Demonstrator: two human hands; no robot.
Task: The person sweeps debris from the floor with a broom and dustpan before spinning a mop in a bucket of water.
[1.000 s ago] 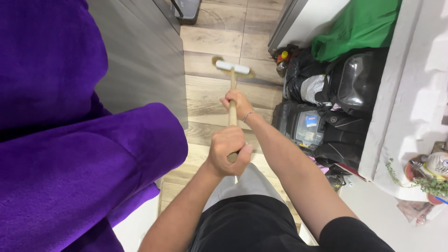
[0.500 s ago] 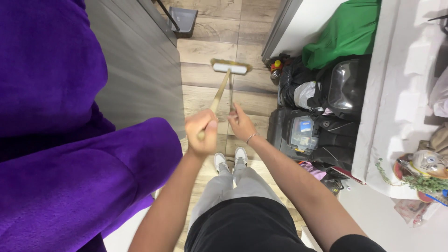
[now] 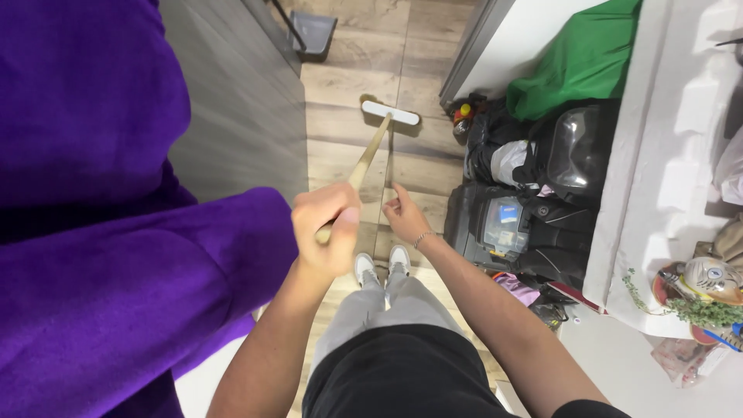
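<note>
My left hand (image 3: 328, 226) is closed around the top of a wooden broom handle (image 3: 368, 157). The handle slants away to a white broom head (image 3: 391, 113) with yellowish bristles resting on the wood-plank floor (image 3: 348, 85). My right hand (image 3: 404, 214) hovers just right of the handle, fingers loosely apart, holding nothing; a thin bracelet sits on its wrist. My white shoes (image 3: 382, 264) stand on the floor below my hands.
A purple sofa (image 3: 116, 255) fills the left. A grey cabinet side (image 3: 240, 124) borders the narrow floor strip. Black bags and a case (image 3: 534, 201) are piled on the right under a green bag (image 3: 588, 58). A grey dustpan (image 3: 313, 35) stands far ahead.
My right hand let go of the handle and drew back beside it. My left hand moved left with the handle top, so the broom now slants. The broom head stayed far ahead on the floor.
</note>
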